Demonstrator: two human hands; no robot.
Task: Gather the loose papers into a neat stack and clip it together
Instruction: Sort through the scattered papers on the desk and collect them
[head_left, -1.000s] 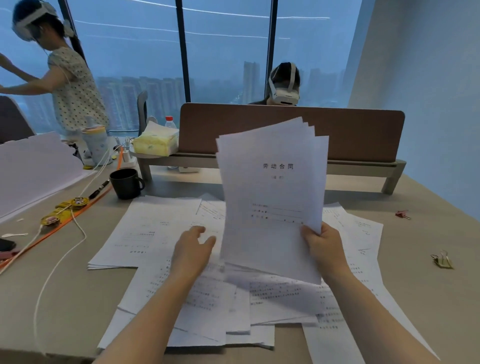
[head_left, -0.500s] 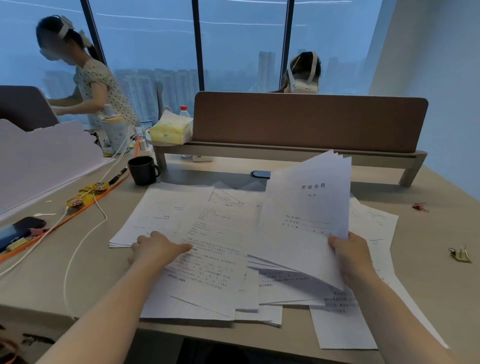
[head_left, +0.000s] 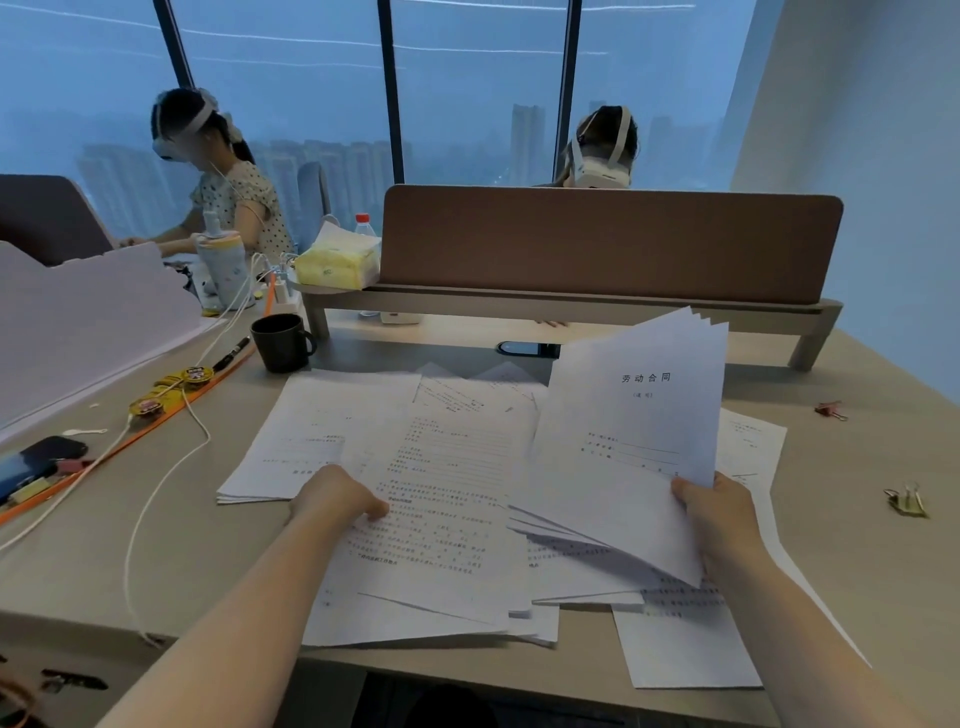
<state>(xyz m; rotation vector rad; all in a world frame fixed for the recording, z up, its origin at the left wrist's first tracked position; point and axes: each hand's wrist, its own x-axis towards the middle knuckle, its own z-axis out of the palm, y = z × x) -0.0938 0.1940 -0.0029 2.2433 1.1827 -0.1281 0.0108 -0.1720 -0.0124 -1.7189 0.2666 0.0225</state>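
My right hand (head_left: 719, 519) grips the lower right corner of a fanned bundle of white sheets (head_left: 628, 447), held tilted above the desk with a printed title page on top. My left hand (head_left: 335, 496) pinches the left edge of a printed sheet (head_left: 447, 499) that lies on the loose papers (head_left: 322, 431) spread over the desk. More sheets (head_left: 685, 644) stick out toward the desk's front edge under my right arm. Two binder clips lie on the desk at the right: a gold one (head_left: 906, 501) and a red one (head_left: 831, 410).
A black mug (head_left: 280, 343) stands behind the papers at the left. Cables, an orange strip, snack packs (head_left: 171, 387) and a phone (head_left: 36, 462) lie at the left. A brown divider (head_left: 608, 244) on a shelf crosses the back. Two people with headsets sit beyond.
My right hand lowered the bundle from upright in front of me to a tilt at the right. My left hand slid left and took hold of a sheet's edge.
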